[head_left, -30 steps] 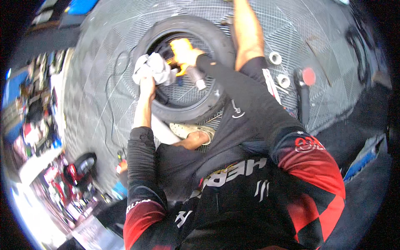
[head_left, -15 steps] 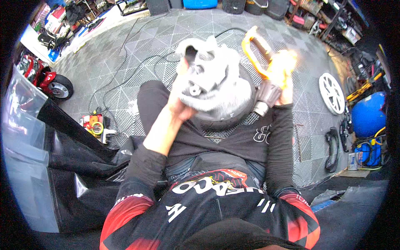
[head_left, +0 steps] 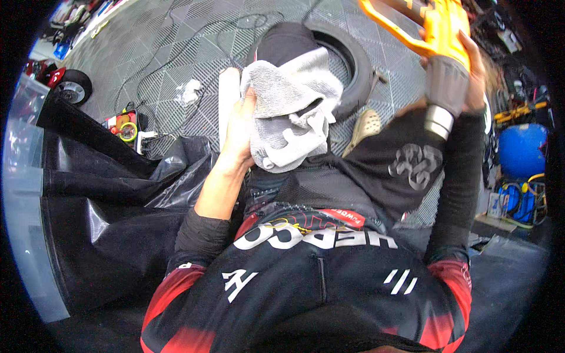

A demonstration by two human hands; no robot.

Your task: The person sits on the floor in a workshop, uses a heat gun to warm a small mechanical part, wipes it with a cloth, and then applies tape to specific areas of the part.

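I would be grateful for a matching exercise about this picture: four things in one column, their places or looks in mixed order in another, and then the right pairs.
Column 1
1. Cloth
2. Yellow tool
3. Tire
4. Clog

Column 2
A. Pale, with small holes
B. In the right hand
C. A dark ring on the floor
D. In the left hand

Right pairs: 1-D, 2-B, 3-C, 4-A
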